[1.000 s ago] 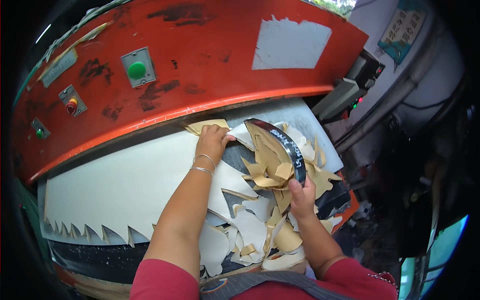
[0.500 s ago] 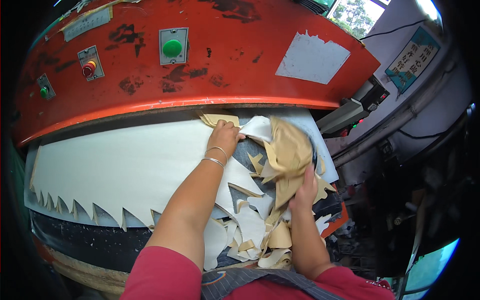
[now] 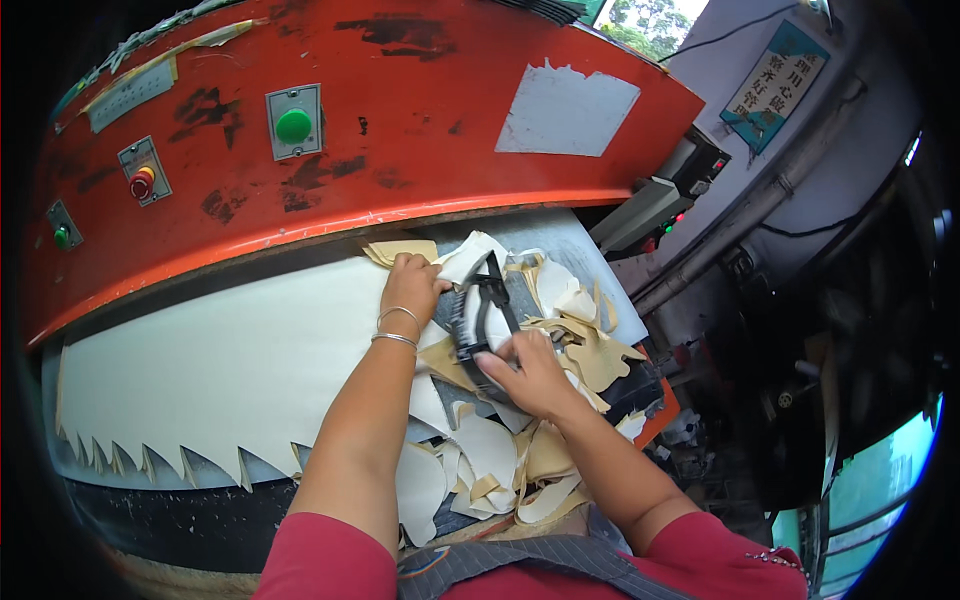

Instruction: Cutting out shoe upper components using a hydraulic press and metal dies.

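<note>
A stack of white sheets (image 3: 230,340) with tan undersides and a jagged front edge lies flat under the red machine beam. My left hand (image 3: 408,285) is closed at the stack's right end, fingers pinching a white flap (image 3: 472,256) joined to or lying against it. My right hand (image 3: 535,372) grips a black cutting die (image 3: 492,290), a curved metal frame with crossbars, tilted over the dark cutting bed. White material shows inside the frame. Tan and white offcuts (image 3: 590,350) lie just right of the die.
On the red beam (image 3: 420,110) are a large green button (image 3: 294,126), a red knob (image 3: 142,182) and a small green button (image 3: 62,237). More offcuts (image 3: 490,450) are heaped near my body. A grey metal arm (image 3: 640,215) with small lights juts out at the right.
A tan bundle of offcuts has left my right hand and lies at the right. That hand has moved left, and the black die is now plainly visible in it. My view has shifted right.
</note>
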### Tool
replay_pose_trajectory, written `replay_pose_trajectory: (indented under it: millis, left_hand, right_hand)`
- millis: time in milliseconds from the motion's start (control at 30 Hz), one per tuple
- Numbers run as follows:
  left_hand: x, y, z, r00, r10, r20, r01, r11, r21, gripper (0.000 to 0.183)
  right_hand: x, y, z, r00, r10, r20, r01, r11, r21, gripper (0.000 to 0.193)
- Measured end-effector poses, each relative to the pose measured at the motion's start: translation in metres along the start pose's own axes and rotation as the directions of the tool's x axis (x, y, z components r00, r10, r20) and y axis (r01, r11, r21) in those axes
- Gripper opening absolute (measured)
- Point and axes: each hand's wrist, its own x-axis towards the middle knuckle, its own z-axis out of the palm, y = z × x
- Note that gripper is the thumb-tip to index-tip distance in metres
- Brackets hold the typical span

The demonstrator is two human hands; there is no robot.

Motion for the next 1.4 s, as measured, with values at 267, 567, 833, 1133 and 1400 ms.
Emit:
replay_pose_trajectory:
  millis: [267, 567, 833, 1133, 1400]
  left_hand:
    - [0.000, -0.004, -0.001, 0.999, -0.038, -0.021, 0.036, 0.996, -0.076, 0.030]
    - [0.004, -0.003, 0.007, 0.998, 0.009, -0.067, -0.010, 1.000, -0.020, 0.028]
    - [0.013, -0.005, 0.010, 1.000, 0.020, -0.013, -0.019, 0.998, 0.067, 0.023]
    - [0.084, -0.006, 0.042, 0.967, -0.143, 0.213, 0.076, 0.953, 0.293, 0.033]
    - [0.058, -0.033, 0.005, 0.965, 0.188, 0.183, -0.174, 0.980, -0.093, 0.032]
  right_hand:
    - [0.111, -0.043, 0.021, 0.903, 0.429, 0.020, -0.421, 0.893, -0.156, 0.110]
    - [0.106, -0.003, 0.006, 0.934, 0.335, -0.123, -0.238, 0.841, 0.485, 0.068]
    - [-0.083, 0.013, -0.073, 0.877, 0.179, -0.445, 0.399, 0.244, 0.884, 0.069]
    - [-0.136, 0.028, -0.039, 0.689, -0.072, -0.721, 0.699, 0.327, 0.636, 0.085]
    - [-0.149, -0.015, -0.125, 0.471, 0.248, -0.847, 0.824, 0.220, 0.522, 0.066]
